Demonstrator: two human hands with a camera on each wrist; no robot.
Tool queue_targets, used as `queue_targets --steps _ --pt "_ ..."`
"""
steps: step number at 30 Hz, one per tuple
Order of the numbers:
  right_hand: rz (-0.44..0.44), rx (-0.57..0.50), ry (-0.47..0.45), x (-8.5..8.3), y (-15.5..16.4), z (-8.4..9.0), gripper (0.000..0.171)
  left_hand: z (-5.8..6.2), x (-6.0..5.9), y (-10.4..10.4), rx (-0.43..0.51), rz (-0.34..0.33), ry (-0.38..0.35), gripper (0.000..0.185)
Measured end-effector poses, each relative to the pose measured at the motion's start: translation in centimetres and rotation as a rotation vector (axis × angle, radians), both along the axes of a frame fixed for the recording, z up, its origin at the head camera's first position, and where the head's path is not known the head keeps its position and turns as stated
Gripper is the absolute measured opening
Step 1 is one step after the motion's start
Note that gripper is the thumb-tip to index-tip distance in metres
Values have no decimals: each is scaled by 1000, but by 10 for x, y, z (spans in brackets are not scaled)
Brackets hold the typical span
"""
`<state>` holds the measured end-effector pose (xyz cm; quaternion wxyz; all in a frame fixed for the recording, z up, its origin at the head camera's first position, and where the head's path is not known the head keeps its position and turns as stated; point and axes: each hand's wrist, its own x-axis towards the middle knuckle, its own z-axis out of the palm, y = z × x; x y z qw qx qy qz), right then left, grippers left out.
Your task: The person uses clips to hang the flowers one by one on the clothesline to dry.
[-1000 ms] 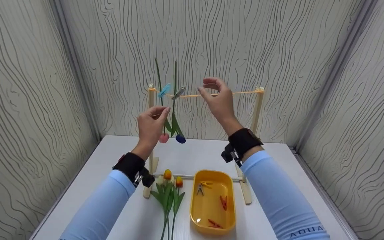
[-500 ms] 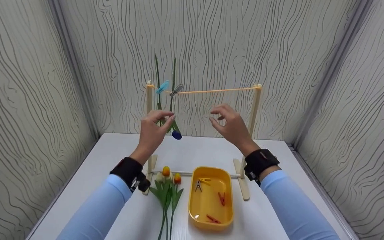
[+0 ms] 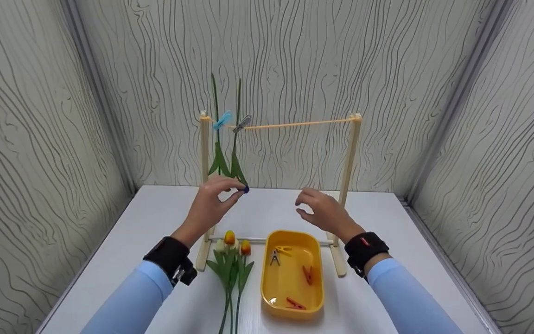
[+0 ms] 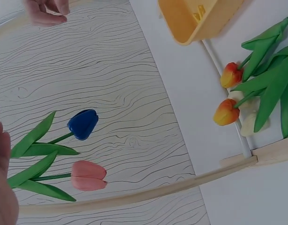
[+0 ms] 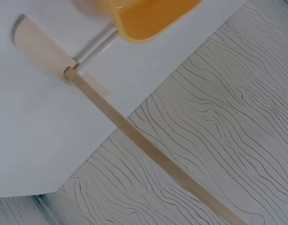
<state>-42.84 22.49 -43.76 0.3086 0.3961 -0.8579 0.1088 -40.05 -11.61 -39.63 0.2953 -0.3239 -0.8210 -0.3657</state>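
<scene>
Two artificial tulips hang heads down from an orange string (image 3: 299,124). A light blue clothespin (image 3: 223,119) clips the pink tulip (image 4: 89,176), and a grey clothespin (image 3: 242,123) clips the blue tulip (image 4: 83,124). My left hand (image 3: 209,199) is in front of the hanging flowers, thumb and fingers loosely bent with a gap between them. It overlaps the blooms in the head view, while the left wrist view shows them apart from its fingers. My right hand (image 3: 325,211) hovers above the yellow tray's far end, fingers loosely curved around nothing.
A yellow tray (image 3: 292,314) holds several clothespins, among them a red one (image 3: 307,274). Left of it lie orange-yellow tulips (image 3: 230,237) and white ones on the white table (image 3: 155,232). Wooden posts (image 3: 350,160) carry the string, with patterned walls around.
My right hand has come down from the string toward the tray. My left hand has lowered along the hanging tulips to the level of their blooms. Both tulips stay clipped.
</scene>
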Motion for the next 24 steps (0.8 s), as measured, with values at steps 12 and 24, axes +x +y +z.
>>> queue_targets --steps 12,24 --pt "-378 18 -432 14 -13 -45 19 -43 4 -4 -275 -80 -11 18" --pt "-663 -141 -796 31 -47 -76 26 -105 19 2 -496 -139 -140 15"
